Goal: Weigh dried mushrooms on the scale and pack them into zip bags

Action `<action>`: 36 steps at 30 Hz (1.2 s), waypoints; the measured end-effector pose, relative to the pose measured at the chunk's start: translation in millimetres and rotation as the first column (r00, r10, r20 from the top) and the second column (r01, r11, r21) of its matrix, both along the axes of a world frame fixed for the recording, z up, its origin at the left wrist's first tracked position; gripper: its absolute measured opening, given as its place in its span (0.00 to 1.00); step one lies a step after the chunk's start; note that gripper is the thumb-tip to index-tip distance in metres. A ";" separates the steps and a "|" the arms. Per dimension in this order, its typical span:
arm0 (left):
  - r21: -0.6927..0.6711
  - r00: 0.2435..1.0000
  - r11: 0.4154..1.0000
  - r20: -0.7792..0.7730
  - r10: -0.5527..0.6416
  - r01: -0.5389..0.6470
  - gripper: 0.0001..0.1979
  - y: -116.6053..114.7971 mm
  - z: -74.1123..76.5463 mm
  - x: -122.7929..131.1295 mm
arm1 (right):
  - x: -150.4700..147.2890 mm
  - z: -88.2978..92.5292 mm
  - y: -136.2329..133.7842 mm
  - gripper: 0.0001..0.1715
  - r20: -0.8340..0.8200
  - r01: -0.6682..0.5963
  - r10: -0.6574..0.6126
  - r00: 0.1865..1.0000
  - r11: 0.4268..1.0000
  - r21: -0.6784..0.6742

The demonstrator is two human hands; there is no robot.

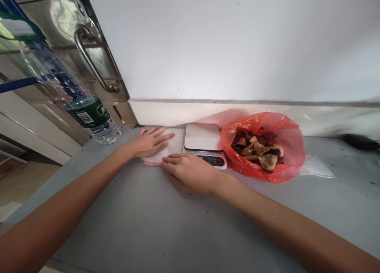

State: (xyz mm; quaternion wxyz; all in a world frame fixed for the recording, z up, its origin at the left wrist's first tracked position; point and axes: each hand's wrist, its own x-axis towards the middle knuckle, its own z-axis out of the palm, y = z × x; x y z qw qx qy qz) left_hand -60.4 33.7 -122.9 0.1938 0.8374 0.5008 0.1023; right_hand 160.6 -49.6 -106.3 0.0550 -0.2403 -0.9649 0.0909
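A flat stack of clear plastic zip bags (pixel 175 141) with reddish edges lies on the grey table, against the left side of a kitchen scale. My left hand (pixel 151 142) rests flat on the stack, fingers spread. Curled fingers of my right hand (pixel 188 172) close on the near right corner of the bags; the fingertips are partly hidden. The right hand also covers part of the panel of the digital scale (pixel 202 137), whose plate holds nothing. Right of the scale stands an open red plastic bag (pixel 289 146) containing dried brown slices (pixel 261 150).
A large clear bottle with a green label (pixel 89 111) stands at the table's back left corner. A white wall (pixel 237 47) rises behind the table. Another clear bag (pixel 316 166) lies beside the red one, and a blurred black object (pixel 360 141) sits at the far right.
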 end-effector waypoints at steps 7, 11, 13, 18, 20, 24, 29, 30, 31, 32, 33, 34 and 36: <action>0.156 0.992 0.986 -0.121 -0.035 0.054 0.28 -2.4 26.9 7.2 | 83.5 66.9 -6.8 0.11 -0.093 0.396 -0.421 0.902 0.895 -0.206; 0.293 0.986 0.944 -0.120 -0.119 0.150 0.31 -20.4 58.9 41.5 | 146.6 101.3 -7.2 0.20 0.305 0.612 -0.532 0.790 0.651 -0.448; 0.303 0.981 0.934 -0.081 -0.174 0.190 0.30 -32.0 73.2 69.6 | 167.4 104.1 -5.0 0.16 0.381 0.607 -0.476 0.793 0.559 -0.564; 0.041 0.947 0.947 -0.042 -0.318 0.320 0.19 -49.0 96.5 137.7 | 181.1 93.3 3.4 0.08 0.334 0.583 -0.482 0.810 0.598 -0.551; -0.042 0.944 0.944 -0.033 -0.329 0.328 0.17 -49.1 102.9 156.0 | 180.4 89.4 5.6 0.07 0.286 0.596 -0.532 0.797 0.618 -0.513; -0.115 0.952 0.946 -0.003 -0.306 0.304 0.15 -46.8 108.9 181.2 | 186.9 86.7 6.0 0.09 0.174 0.630 -0.657 0.733 0.560 -0.539; -0.160 0.901 0.900 -0.100 -0.423 0.405 0.18 -52.3 96.3 206.5 | 216.2 100.3 -2.1 0.13 0.083 0.709 -0.748 0.659 0.579 -0.403; -0.150 0.893 0.897 -0.120 -0.434 0.416 0.17 -53.8 92.5 210.4 | 223.7 103.2 -3.8 0.12 0.057 0.744 -0.784 0.618 0.559 -0.366; -0.136 0.888 0.896 -0.135 -0.439 0.422 0.15 -55.2 88.9 213.6 | 231.3 105.1 -4.9 0.11 0.045 0.789 -0.828 0.558 0.514 -0.337; -0.117 0.884 0.895 -0.147 -0.444 0.431 0.12 -56.4 85.7 216.3 | 238.7 105.5 -5.5 0.10 0.052 0.840 -0.876 0.479 0.440 -0.318; -0.098 0.876 0.890 -0.154 -0.456 0.446 0.08 -57.5 83.0 218.5 | 245.7 104.2 -5.5 0.10 0.074 0.887 -0.920 0.384 0.346 -0.306; -0.080 0.868 0.882 -0.157 -0.472 0.465 0.07 -58.4 80.7 220.4 | 252.1 101.2 -4.9 0.11 0.111 0.922 -0.952 0.285 0.241 -0.304; -0.032 0.859 0.870 -0.143 -0.491 0.492 0.15 -60.1 76.9 223.8 | 262.4 91.1 -2.9 0.15 0.185 0.941 -0.975 0.124 0.056 -0.334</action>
